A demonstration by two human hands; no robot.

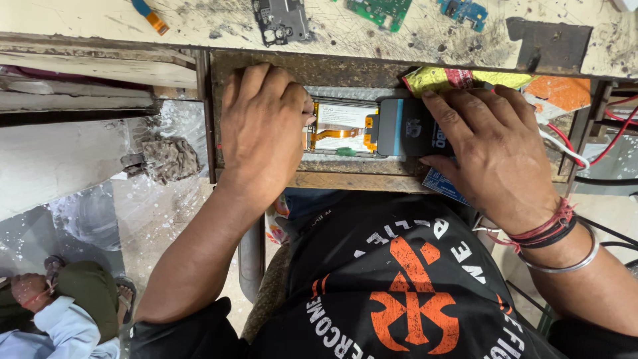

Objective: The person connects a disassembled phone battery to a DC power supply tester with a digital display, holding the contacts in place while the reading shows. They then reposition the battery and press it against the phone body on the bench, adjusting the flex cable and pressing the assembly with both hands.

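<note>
1. Black printed T-shirt [399, 286] is filling the foreground.
2. Right hand [495, 156] is gripping a black rectangular box [409, 127]; left hand [262, 129] is pressing flat inside the wooden drawer [345, 179].
3. Probably worth sliding gently past that opened phone panel with orange flex cable [339, 126].

Your scuffed counter [425, 33] is carrying a dark circuit board [281, 21]; right of it are lying a green board [379, 11] and a blue board [463, 10], and left, an orange-tipped flex strip [150, 16].

Both forearms reach forward from the body, palms down. The left hand [262, 126] lies flat with fingers together and thumb tucked toward the middle. The right hand [495, 149] spreads its fingers, wrist bent slightly inward.
</note>
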